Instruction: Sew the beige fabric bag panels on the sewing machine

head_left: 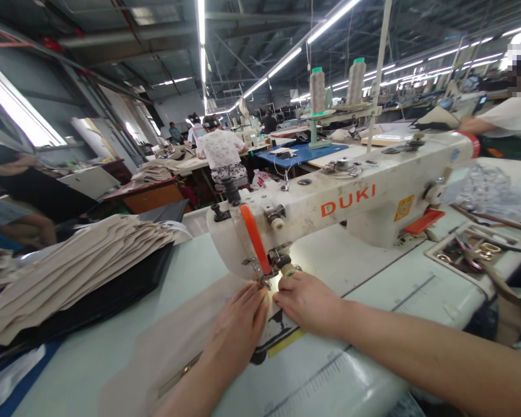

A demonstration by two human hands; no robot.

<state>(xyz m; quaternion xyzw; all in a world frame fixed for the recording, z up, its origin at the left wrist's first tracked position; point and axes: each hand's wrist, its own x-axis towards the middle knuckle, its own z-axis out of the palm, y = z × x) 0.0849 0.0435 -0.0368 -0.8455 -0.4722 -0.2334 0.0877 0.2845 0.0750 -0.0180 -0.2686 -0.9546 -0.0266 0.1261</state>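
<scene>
A white sewing machine (304,202) marked DUKI stands over the pale green table (191,278). Close to its needle and presser foot (267,282), a small light-coloured piece of fabric (270,310) shows between my hands under the lamp's glow. My left hand (238,318) lies on the near left side of the foot, fingers together and pressed down on the fabric. On the right, my right hand (308,301) has its fingers curled in a pinch at the fabric's edge. Both sets of fingertips are very close to the needle, and most of the fabric is hidden by them.
A stack of beige fabric pieces (87,263) lies on black material (125,295) at left. A tray (473,255) of small metal parts sits at right. Thread cones (318,91) stand behind the machine. Several people work around, one at far right (503,116).
</scene>
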